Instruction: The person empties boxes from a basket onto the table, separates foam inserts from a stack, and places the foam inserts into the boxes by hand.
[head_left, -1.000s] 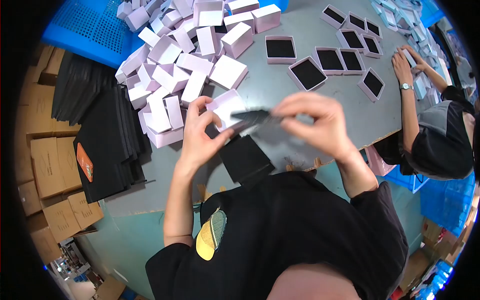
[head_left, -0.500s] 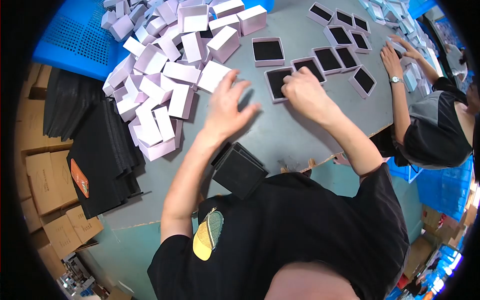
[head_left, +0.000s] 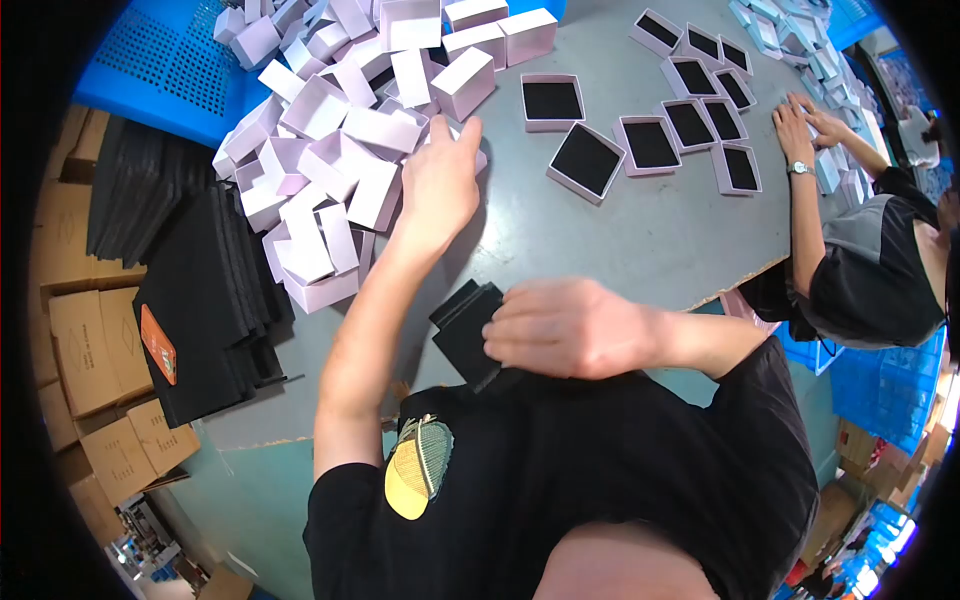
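At the right edge of a heap of pale lilac boxes [head_left: 325,105], my left hand [head_left: 440,190] grips a small open-type box [head_left: 482,161], mostly covered by the hand. My right hand [head_left: 575,325] is slightly blurred and lies over a stack of black foam pads [head_left: 465,330] by the table's front edge. Its fingers touch the pads; the thumb is hidden, so a grip does not show. Beyond it sit several lilac boxes with black pads inside, among them a tilted one [head_left: 587,161] and an upright-set one [head_left: 552,100].
A blue perforated crate [head_left: 165,80] stands at the back left. Large black foam sheets [head_left: 205,320] are piled at the left, with an orange card [head_left: 158,344] on top. To the right, a co-worker's hands [head_left: 797,135] work near pale blue boxes [head_left: 790,40].
My right hand has left the padded boxes and moved down to the black pad stack. My left hand has gone up onto a box at the heap's edge. The nearest padded boxes have shifted.
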